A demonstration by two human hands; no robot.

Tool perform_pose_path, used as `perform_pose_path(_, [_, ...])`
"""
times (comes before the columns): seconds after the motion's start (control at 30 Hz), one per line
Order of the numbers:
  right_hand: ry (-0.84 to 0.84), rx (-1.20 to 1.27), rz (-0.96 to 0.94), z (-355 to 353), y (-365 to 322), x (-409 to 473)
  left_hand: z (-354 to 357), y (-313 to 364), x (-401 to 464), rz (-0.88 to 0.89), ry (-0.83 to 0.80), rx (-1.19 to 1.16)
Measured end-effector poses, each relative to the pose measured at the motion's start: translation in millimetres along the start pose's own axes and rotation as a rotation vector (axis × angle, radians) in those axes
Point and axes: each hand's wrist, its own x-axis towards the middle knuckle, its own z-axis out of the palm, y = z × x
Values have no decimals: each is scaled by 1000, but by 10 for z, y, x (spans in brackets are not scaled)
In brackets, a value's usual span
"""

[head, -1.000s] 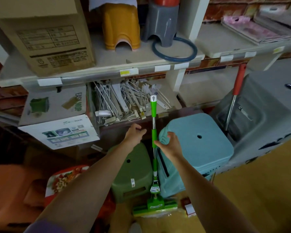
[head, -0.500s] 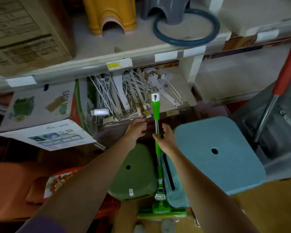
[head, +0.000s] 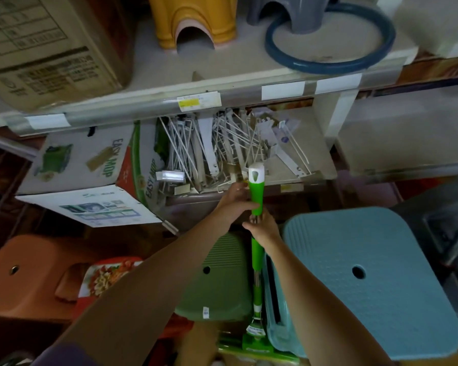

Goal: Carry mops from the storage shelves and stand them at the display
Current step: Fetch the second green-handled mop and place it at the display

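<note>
A green mop (head: 257, 254) with a white-capped handle stands upright between a green stool (head: 222, 283) and a light blue stool (head: 368, 281), its flat green head on the floor at the bottom. My left hand (head: 236, 204) is closed around the upper green grip just below the white cap. My right hand (head: 263, 229) grips the metal shaft right beneath it. Both hands touch each other on the handle.
The storage shelf (head: 143, 107) ahead holds a cardboard box (head: 43, 43), a yellow stool (head: 193, 19) and a blue ring (head: 331, 38). Below lie white metal hooks (head: 222, 149) and an Easy Mop carton (head: 85, 175). An orange stool (head: 29, 276) stands at left.
My left hand has closed onto the mop's upper grip, and my right hand has slid up the shaft. My head has moved closer to the shelf.
</note>
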Motion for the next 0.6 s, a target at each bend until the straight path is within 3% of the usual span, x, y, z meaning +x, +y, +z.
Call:
perform_pose_path(0.17, [-74,76,82,51,45,-399,83,142,-257,19,-192,80])
perform_pose_path(0.3, [-97,64,88,91,92,-743,190,-23,-578,-5,-65,54])
perform_pose_path(0.6, [-134,112,40,126,255,-1393,172,-157,-1329,21,-19,13])
